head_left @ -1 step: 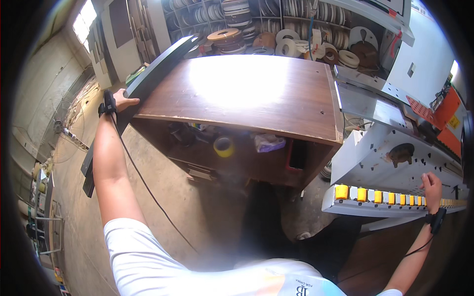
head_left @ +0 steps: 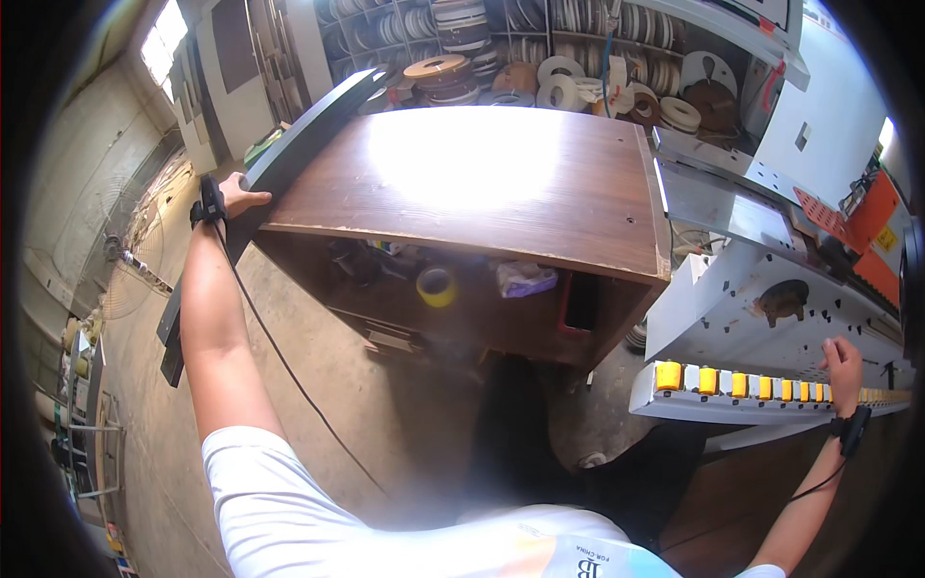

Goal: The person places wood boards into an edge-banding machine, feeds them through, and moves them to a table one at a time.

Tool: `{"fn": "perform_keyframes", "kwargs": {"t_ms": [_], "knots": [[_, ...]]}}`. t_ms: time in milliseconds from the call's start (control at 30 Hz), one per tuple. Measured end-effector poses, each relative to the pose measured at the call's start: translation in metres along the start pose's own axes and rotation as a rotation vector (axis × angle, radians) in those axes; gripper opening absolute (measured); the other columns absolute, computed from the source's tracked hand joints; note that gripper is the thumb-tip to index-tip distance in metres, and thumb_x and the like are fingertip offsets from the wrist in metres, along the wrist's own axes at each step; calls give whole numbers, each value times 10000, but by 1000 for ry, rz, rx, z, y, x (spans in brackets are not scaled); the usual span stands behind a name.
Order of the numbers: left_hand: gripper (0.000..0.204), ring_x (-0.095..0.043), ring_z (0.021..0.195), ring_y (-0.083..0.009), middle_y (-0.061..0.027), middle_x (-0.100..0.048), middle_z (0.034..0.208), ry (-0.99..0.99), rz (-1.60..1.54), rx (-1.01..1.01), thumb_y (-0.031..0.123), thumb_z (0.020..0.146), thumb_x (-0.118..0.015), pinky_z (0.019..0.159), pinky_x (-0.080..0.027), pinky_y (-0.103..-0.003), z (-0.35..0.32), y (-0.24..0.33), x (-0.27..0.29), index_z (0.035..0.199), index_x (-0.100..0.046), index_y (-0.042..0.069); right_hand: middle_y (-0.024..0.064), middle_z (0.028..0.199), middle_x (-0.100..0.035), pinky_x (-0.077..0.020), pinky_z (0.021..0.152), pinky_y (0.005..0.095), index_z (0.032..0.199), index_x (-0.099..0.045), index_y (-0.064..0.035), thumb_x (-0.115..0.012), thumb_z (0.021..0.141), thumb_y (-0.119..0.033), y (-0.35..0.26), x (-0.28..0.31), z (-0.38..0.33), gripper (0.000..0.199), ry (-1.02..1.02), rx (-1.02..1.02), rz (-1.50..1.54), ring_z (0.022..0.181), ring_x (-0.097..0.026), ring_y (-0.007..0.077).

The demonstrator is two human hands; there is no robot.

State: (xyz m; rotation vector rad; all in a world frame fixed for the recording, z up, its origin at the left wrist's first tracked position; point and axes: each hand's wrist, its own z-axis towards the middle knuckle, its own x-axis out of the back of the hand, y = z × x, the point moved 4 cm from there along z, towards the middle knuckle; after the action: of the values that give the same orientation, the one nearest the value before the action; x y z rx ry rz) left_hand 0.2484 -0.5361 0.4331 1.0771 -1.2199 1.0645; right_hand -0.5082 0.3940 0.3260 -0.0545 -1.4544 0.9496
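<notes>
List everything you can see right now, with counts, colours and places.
dark board: one, dark green-grey, along the cabinet's left side
wooden cabinet: one, brown, centre
tape roll: one, yellow, inside the cabinet
packet: one, purple and white, inside the cabinet
other cabinet contents: uncounted, too dark to tell
roller rail: one, white with yellow rollers, right
machine: one, white with orange parts, right
coiled rolls: many, white and brown, at the back
standing panels: several, pale and brown, upper left
fan: one, grey, far left
wrist straps: two, black, on both wrists
shirt: one, white, bottom
left hand: one, bare, at the dark board's edge
right hand: one, bare, by the roller rail
</notes>
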Motion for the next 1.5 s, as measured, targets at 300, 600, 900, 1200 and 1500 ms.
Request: {"fn": "perform_keyframes", "kwargs": {"t_ms": [300, 600, 900, 1200, 1500], "knots": [[1140, -694, 1278, -272, -199, -707, 1430, 16, -251, -197, 494, 786, -988, 1137, -533, -390, 52, -34, -23, 1645, -488, -65, -14, 749, -630, -378, 551, 268, 991, -718, -45, -671, 1140, -293, 3, 3, -2, 293, -16, -47, -25, 667, -563, 55], [1107, -715, 1280, -275, -192, -731, 1423, -33, -434, -189, 461, 710, -1013, 1130, -552, -398, 47, -27, -22, 1591, -579, -48, -12, 777, -648, -392, 571, 269, 1036, -740, -36, -691, 1145, -290, 7, 1, -2, 280, -21, -2, 36, 678, -568, 55], [1082, -686, 1344, -291, -214, -708, 1490, 0, -378, -303, 458, 773, -962, 1193, -505, -391, 10, 16, -16, 1632, -559, -62, -8, 783, -644, -431, 627, 277, 1026, -723, -36, -683, 1143, -280, -13, 0, -6, 274, -28, 10, 35, 709, -587, 73], [1147, -624, 1472, -349, -273, -632, 1612, -39, -385, -453, 498, 764, -951, 1261, -444, -413, -45, 81, -6, 1669, -531, -68, 38, 806, -688, -521, 717, 318, 1008, -725, 5, -710, 1124, -283, -20, -5, -8, 310, 12, 129, 65, 740, -666, 115], [849, -737, 1236, -398, -271, -749, 1320, 257, -275, -641, 364, 755, -929, 1096, -572, -446, -98, 135, 1, 1477, -710, -27, 105, 842, -790, -572, 736, 385, 1029, -795, -15, -711, 1093, -396, -58, 1, -24, 396, 58, 134, -48, 757, -765, 231]]}}
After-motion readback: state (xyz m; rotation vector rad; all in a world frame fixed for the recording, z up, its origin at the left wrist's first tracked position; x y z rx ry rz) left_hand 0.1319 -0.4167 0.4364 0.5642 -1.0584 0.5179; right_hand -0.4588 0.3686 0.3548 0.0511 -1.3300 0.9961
